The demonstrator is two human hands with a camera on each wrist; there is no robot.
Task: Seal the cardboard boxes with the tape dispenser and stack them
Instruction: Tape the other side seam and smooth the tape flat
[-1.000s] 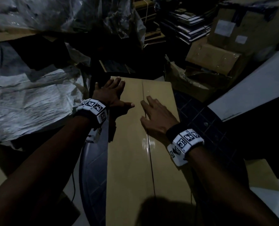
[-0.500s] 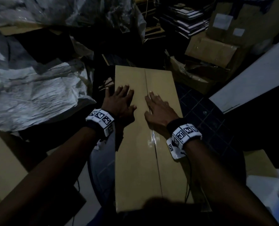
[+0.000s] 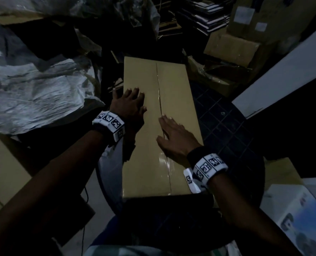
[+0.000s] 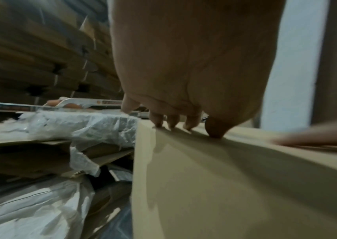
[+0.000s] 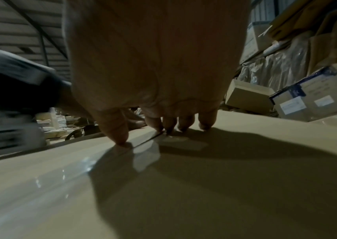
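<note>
A long tan cardboard box [image 3: 146,163] lies lengthwise in front of me, its two top flaps meeting at a centre seam. Glossy clear tape [image 3: 165,163] covers the near part of the seam. My left hand [image 3: 129,104] lies flat on the left flap near the box's left edge, fingers straight, fingertips [image 4: 171,124] on the top edge. My right hand [image 3: 173,135] presses flat on the seam, fingertips [image 5: 169,127] at the tape's far end [image 5: 149,152]. No tape dispenser is in view.
Crumpled white plastic sheeting [image 3: 33,93] lies to the left. Other cardboard boxes [image 3: 233,45] and stacked books [image 3: 205,17] stand behind. A white panel [image 3: 283,78] leans at the right, and a printed white box [image 3: 301,218] sits at bottom right. Dark tiled floor [image 3: 223,122] runs beside the box.
The view has pulled back, so the whole box shows. My left hand has slid back along the left flap. My right hand has drawn back along the seam toward me.
</note>
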